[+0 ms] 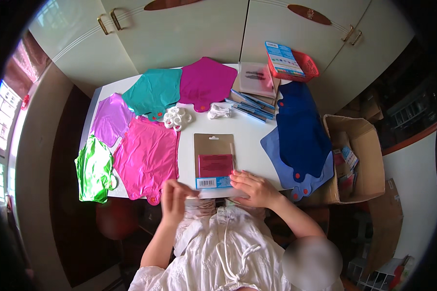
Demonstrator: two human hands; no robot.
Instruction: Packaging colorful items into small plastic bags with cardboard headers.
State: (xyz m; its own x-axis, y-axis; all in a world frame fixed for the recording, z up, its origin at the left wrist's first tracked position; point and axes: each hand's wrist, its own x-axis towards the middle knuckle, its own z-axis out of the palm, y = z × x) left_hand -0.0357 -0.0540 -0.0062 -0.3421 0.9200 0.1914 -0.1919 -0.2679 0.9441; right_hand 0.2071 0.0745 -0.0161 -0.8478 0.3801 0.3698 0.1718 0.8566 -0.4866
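In front of me on the white table (pixel 247 145) lies a brown backing card (pixel 213 143) with a hang hole and a blue barcode strip along its near end. A folded pink foil piece (pixel 215 166) rests on the card. My right hand (pixel 253 188) lies beside its near right corner, fingers stretched out and touching that edge. Close to the near left corner, my left hand (pixel 176 198) is raised at the table's edge with curled, pinched fingers. Anything between those fingertips is too small to make out.
Flat foil balloons surround the card: pink (pixel 148 155), green (pixel 94 167), lilac (pixel 111 116), teal (pixel 153 89), magenta (pixel 208 82), blue (pixel 301 131). White ribbon rolls (pixel 177 118), blue-tipped sticks (pixel 252 105) and a red basket (pixel 306 65) sit farther back; a cardboard box (pixel 364 160) stands right.
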